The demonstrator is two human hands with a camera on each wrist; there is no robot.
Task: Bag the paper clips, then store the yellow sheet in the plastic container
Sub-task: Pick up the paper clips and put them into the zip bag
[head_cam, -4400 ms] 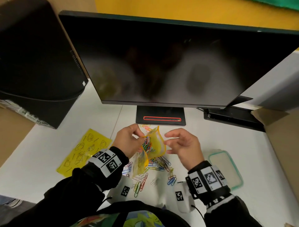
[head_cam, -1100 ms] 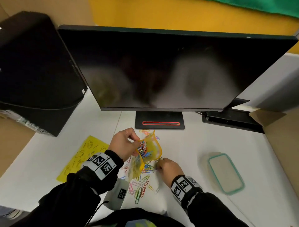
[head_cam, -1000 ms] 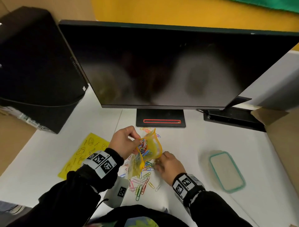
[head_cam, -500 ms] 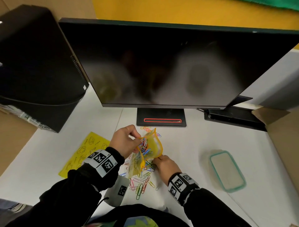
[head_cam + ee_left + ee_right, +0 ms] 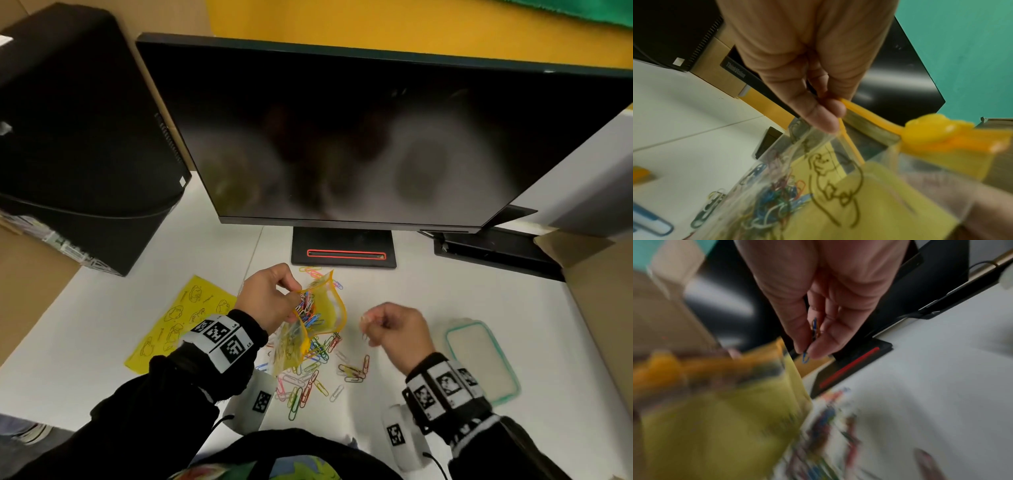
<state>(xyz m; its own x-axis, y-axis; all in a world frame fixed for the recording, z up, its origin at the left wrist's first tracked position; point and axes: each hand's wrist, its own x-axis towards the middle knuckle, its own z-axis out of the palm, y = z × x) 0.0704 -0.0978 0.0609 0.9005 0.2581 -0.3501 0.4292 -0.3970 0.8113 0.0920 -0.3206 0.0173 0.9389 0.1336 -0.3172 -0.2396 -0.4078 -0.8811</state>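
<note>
My left hand pinches the rim of a clear zip bag with a yellow back and an orange slider, held up over the desk with its mouth spread. Coloured paper clips lie inside it. My right hand hovers to the right of the bag, fingers curled, pinching a few paper clips. Several loose paper clips lie scattered on the white desk below. The yellow sheet with line drawings lies flat at the left. The plastic container with a teal-rimmed lid sits at the right.
A large dark monitor on a black stand rises just behind the hands. A black computer case stands at the back left. A cardboard wall closes the right side.
My right hand has risen from the clip pile on the desk and moved right, now holding a few clips beside the bag. The left hand has kept the bag in place.
</note>
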